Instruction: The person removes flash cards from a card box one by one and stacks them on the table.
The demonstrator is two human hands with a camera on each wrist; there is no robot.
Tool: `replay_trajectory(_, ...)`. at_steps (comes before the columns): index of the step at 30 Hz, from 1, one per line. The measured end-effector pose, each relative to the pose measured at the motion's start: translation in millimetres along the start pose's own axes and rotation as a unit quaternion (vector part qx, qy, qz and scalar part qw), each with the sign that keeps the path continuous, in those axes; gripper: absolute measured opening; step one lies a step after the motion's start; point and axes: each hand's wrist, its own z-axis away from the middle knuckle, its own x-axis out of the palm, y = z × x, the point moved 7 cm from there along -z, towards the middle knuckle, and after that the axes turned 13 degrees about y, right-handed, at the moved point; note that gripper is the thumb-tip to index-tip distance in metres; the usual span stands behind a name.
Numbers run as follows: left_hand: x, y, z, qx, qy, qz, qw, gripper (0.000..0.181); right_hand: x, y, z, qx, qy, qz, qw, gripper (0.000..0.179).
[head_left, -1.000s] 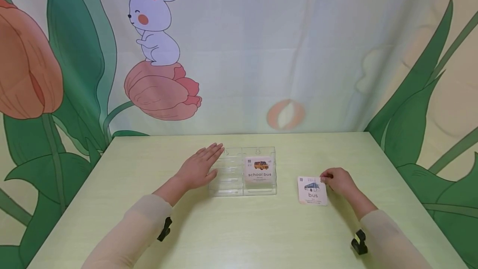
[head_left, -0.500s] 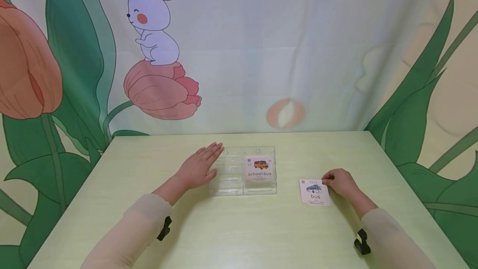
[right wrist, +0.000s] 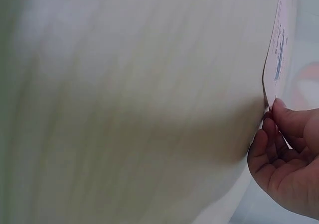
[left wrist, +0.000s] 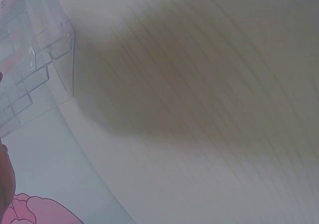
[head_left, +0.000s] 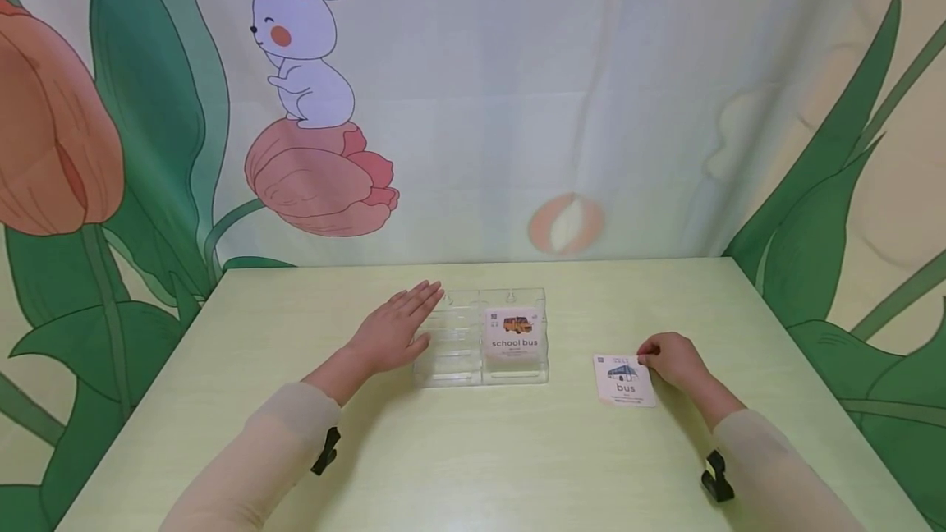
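Note:
In the head view my right hand (head_left: 674, 361) pinches the upper right corner of a white card (head_left: 624, 382) with the word "bus" and a blue bus picture. The right wrist view shows that card (right wrist: 277, 59) edge-on, its corner between thumb and curled fingers. My left hand (head_left: 392, 331) lies with straight fingers along the left side of a clear plastic tray (head_left: 447, 380) with two compartments. A "school bus" card (head_left: 513, 339) sits in the right compartment. Only a bit of the left hand (left wrist: 6, 179) shows beside the tray (left wrist: 60, 50) in the left wrist view.
Both things rest on a pale yellow-green table (head_left: 510, 458). A printed cloth (head_left: 473, 105) with tulips and a rabbit hangs along its back edge. A black strap piece (head_left: 326, 451) is under the left sleeve, another black strap piece (head_left: 717, 479) under the right.
My right hand has shifted the "bus" card slightly to the right, mostly during the first half second. The left hand and the tray stay where they were.

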Motion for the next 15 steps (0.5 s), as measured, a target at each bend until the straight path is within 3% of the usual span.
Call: replay_trajectory(15, -0.4, 0.0, 0.4, -0.005, -0.001, 0.005, 1.0, 0.067, 0.3, -1.7, 0.7, -0.009, 0.016, 0.003, 0.9998, 0.009)
